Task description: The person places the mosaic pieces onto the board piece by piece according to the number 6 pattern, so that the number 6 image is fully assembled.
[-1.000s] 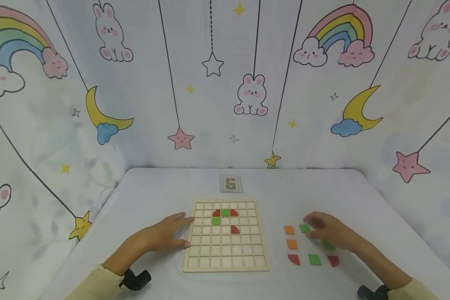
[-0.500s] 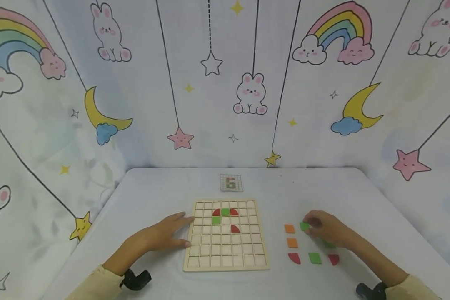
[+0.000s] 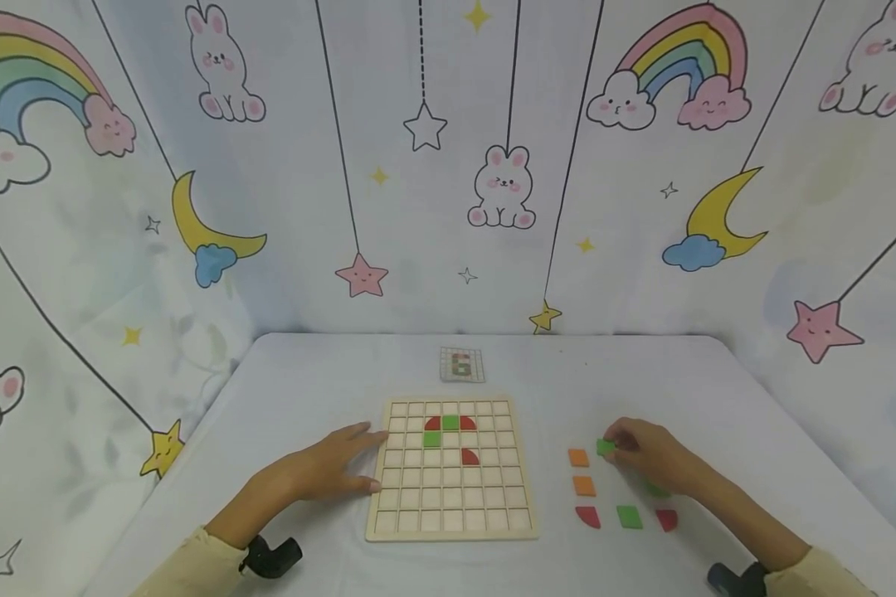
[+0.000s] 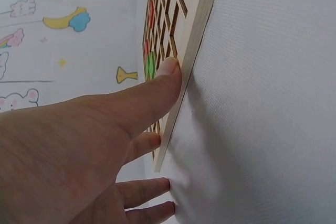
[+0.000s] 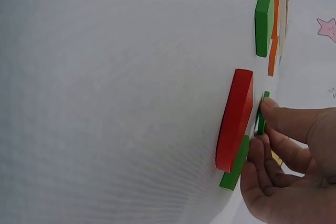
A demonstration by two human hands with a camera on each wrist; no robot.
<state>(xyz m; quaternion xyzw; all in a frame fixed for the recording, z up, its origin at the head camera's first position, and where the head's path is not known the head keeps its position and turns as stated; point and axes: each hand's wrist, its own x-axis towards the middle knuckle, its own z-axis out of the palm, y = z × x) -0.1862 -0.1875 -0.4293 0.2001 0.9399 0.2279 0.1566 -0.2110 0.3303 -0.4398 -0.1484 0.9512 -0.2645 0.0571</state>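
Observation:
My right hand (image 3: 651,454) pinches a green square tile (image 3: 605,448) between thumb and fingers, right of the board. In the right wrist view, the thumb lies against this green tile (image 5: 264,113), close over the white cloth. My left hand (image 3: 328,464) rests at the left edge of a wooden grid board (image 3: 411,499), fingers spread. Its thumb touches the board's rim in the left wrist view. Set in the grid are two green squares (image 3: 450,423) and several red quarter-round tiles (image 3: 469,457).
Near my right hand lie orange squares (image 3: 578,458), red quarter-rounds (image 3: 587,517), a green square (image 3: 630,516) and another green tile (image 3: 657,490) partly hidden under the hand. Behind the board lies a small pattern card (image 3: 461,365). A printed cloth backdrop (image 3: 291,166) encloses the table.
The right hand's fingers have closed on the green tile and moved it slightly away from me. The left hand has stayed at the board's edge.

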